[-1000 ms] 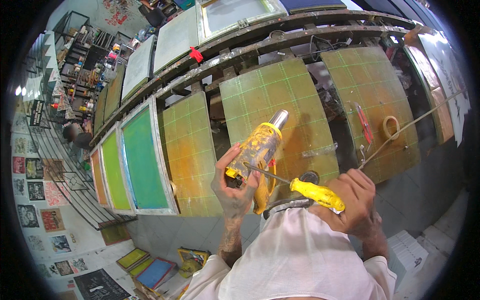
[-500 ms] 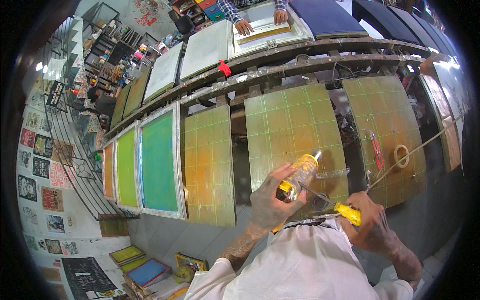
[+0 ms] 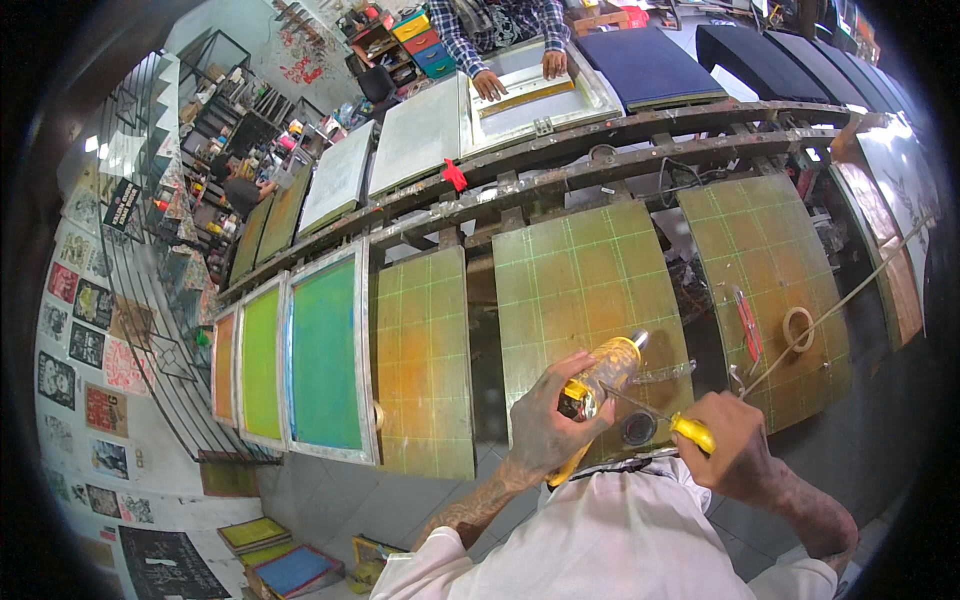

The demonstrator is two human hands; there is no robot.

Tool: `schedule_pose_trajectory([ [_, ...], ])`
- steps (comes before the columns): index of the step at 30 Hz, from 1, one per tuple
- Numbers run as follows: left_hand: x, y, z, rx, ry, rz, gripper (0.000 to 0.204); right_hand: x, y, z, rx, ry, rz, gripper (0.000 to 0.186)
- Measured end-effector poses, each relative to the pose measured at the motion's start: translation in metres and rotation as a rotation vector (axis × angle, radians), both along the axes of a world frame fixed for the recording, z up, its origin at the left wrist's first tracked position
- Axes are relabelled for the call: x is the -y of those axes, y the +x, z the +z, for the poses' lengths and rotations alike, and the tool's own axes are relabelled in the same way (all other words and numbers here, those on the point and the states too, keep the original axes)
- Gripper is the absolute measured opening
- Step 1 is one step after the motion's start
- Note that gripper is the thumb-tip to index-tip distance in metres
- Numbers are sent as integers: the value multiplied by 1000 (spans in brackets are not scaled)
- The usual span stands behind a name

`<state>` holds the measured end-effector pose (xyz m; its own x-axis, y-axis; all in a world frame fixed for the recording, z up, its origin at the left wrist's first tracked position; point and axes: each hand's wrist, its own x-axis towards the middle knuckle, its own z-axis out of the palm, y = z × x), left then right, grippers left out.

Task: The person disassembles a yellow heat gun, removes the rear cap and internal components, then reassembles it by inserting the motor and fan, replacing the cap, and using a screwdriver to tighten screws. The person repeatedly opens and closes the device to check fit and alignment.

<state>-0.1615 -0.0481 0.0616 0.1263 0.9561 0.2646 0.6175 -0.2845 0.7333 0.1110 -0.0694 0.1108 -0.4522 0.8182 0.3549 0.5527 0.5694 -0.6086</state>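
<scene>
My left hand (image 3: 552, 420) is wrapped round a worn yellow heat gun (image 3: 612, 366), whose metal nozzle points away to the upper right. In my right hand (image 3: 730, 440) is a screwdriver (image 3: 692, 432) with a yellow handle, gripped in a closed fist. Its thin shaft runs left to the rear of the heat gun's body, close to my left fingers; whether the tip sits in a screw is too small to tell. A round dark part (image 3: 638, 428) lies on the green-gridded board (image 3: 580, 265) below the shaft.
A red-handled cutter (image 3: 748, 325) and a tape roll (image 3: 798, 328) lie on the right board, with a cord (image 3: 850, 295) stretching across it. Framed screens (image 3: 328, 350) lean at left. Across the rail (image 3: 520, 185), another person's hands (image 3: 490, 85) rest on a framed screen.
My view has tilted upward, so the scene sits lower. My right fist has turned a little round the screwdriver handle. The round dark part shows more fully beneath the shaft.
</scene>
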Motion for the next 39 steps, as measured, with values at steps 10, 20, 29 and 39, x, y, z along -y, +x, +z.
schedule_pose_trajectory([
  [10,6,-2,7,-35,9,35,59,-7,0,8,-294,-1102,-78,25],
  [20,13,-7,7,24,-260,59,57,8,-7,-8,216,114,17,21],
  [29,9,-13,-2,-94,-128,38,57,-1,-7,-17,-24,-299,19,21],
  [39,14,-18,-8,-34,-175,36,56,-7,-10,-36,-236,-1156,20,22],
])
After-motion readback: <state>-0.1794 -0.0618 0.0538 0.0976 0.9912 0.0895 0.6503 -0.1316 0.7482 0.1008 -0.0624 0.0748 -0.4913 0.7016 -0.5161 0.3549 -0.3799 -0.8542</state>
